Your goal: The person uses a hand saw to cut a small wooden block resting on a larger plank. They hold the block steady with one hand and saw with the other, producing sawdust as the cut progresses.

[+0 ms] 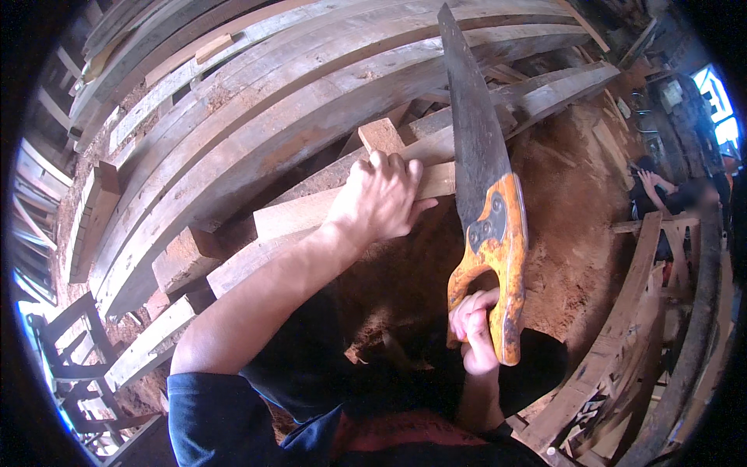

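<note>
– How is the handsaw [484, 179] gripped at this moment?

– By the right hand [476, 323], near five o'clock. Its fingers are curled through the opening of the orange handle [511, 241] and are closed around it. The blade [476, 117] is pointed upward, with its narrow tip placed near one o'clock.

– And what is done by the left hand [380, 194]?

– Just above the centre, a pale batten [292, 216] is clasped by it. The fingers are bent over its far edge, and the thumb is seen on the near side; the fingertips are hidden. The batten is laid from nine o'clock toward two o'clock, as far as the blade. Whether the wood is touched by the blade cannot be told.

– What is found around them?

– At twelve o'clock, a short wooden block [381, 136] is seen just beyond the left hand. Long grey beams [311, 121] are laid side by side from ten to one o'clock. Brown ground [576, 241] is shown at three o'clock, and farther out another person [657, 189] is seen. Planks [597, 366] are gathered at four o'clock and a dark frame [84, 373] at eight.
</note>
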A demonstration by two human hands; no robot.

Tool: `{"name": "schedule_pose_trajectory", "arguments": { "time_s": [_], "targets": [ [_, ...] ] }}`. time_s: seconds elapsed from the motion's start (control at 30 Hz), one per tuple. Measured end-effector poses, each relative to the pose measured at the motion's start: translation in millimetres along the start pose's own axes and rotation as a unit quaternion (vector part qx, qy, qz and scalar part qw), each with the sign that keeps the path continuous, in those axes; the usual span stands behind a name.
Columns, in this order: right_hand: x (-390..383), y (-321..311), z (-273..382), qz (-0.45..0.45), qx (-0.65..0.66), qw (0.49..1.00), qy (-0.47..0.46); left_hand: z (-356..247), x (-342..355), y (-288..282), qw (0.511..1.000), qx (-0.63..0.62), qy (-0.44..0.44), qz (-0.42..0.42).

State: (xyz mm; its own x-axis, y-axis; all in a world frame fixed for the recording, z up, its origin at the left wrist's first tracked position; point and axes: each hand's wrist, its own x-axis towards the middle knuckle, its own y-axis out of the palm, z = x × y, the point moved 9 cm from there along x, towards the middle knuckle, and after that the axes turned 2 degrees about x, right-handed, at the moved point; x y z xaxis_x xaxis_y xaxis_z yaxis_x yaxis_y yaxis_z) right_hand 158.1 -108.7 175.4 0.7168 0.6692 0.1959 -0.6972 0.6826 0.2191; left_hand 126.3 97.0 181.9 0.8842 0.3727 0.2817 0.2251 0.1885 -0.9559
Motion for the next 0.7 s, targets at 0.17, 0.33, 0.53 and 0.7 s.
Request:
{"name": "schedule_pose_trajectory", "arguments": {
  "time_s": [0.17, 0.33, 0.53, 0.7],
  "targets": [
    [22.9, 7.0, 8.6, 0.036, -0.100, 0.994, 0.019, 7.8, 1.7, 2.4, 0.999, 0.010, -0.028, 0.029],
    [45.9, 8.1, -0.5, 0.025, -0.050, 0.998, 0.038, 14.5, 10.6, 1.9, 0.999, 0.006, -0.052, 0.000],
    [17.0, -0.6, 6.2, 0.046, -0.232, 0.971, -0.024, 22.2, 15.8, 11.3, 0.995, -0.025, -0.087, 0.046],
    [-31.0, -18.6, 24.4, 0.029, -0.227, 0.973, -0.013, 20.4, 17.5, 7.3, 0.993, -0.071, -0.061, 0.077]
  ]
}}
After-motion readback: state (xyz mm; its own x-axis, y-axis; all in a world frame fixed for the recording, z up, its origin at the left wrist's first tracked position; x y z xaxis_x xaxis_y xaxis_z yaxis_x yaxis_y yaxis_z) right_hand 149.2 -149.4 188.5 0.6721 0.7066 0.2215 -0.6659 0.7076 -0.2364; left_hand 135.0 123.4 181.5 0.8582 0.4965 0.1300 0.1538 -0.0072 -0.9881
